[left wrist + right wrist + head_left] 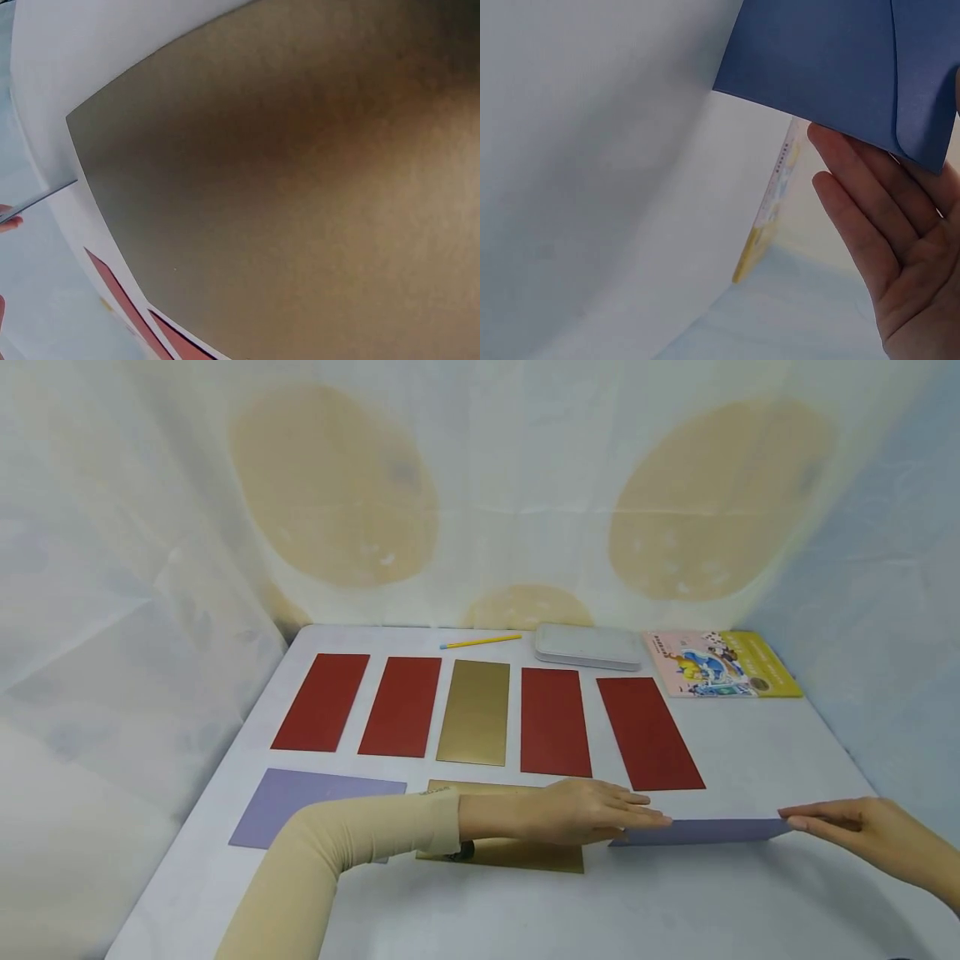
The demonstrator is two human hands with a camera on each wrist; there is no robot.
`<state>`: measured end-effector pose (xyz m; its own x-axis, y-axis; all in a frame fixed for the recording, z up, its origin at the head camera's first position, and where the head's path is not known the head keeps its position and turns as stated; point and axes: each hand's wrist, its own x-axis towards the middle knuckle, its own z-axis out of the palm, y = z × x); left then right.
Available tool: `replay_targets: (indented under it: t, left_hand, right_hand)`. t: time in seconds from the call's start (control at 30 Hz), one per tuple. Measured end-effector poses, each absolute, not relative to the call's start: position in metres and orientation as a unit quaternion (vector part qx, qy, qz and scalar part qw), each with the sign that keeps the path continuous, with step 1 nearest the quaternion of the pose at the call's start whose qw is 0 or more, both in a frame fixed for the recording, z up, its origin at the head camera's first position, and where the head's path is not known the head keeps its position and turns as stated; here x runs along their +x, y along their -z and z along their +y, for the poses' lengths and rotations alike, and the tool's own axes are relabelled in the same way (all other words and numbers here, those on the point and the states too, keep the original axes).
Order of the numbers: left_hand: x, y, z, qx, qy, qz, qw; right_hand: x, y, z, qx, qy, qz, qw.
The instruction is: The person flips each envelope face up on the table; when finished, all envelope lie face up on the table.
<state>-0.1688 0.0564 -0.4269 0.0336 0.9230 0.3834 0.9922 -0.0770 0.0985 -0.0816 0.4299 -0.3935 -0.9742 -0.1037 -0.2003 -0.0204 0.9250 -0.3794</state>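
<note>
My right hand (873, 835) pinches the right end of a purple envelope (705, 832), which is raised and tilted, its left edge near the table. In the right wrist view the envelope (817, 60) looks dark blue and shows a flap seam, with the fingers (862, 195) extended under its edge. My left hand (573, 810) is palm down with straight fingers, above a gold envelope (510, 856). Its fingertips reach the purple envelope's upper left corner; whether they touch it I cannot tell. The gold envelope (300, 225) fills most of the left wrist view.
Another purple envelope (300, 797) lies partly under the left forearm. Behind is a row of several red envelopes (557, 722) with a gold one (474, 714) among them. A pencil (480, 642), a pale flat case (588, 646) and a picture book (720, 664) lie at the back.
</note>
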Motion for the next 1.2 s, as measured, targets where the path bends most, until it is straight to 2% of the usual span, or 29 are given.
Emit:
replay_targets:
  t: [0.07, 0.3, 0.47, 0.77, 1.2]
  left_hand:
    - [-0.170, 0.427, 0.056, -0.710, 0.173, -0.674, 0.105]
    - [-0.176, 0.429, 0.054, -0.693, 0.206, -0.683, 0.109]
    - [-0.181, 0.432, 0.053, -0.664, 0.265, -0.696, 0.064]
    - [-0.191, 0.434, 0.056, -0.613, 0.250, -0.749, 0.026]
    - [-0.193, 0.441, 0.058, -0.563, 0.248, -0.787, -0.033]
  right_hand:
    - [-0.080, 0.395, 0.430, -0.030, 0.211, 0.973, 0.095]
    - [-0.068, 0.400, 0.440, -0.058, 0.299, 0.952, -0.026]
    - [-0.067, 0.403, 0.442, -0.057, 0.289, 0.955, -0.042]
    - [-0.077, 0.417, 0.438, -0.087, 0.286, 0.951, -0.082]
    - [-0.083, 0.437, 0.437, -0.093, 0.271, 0.956, -0.060]
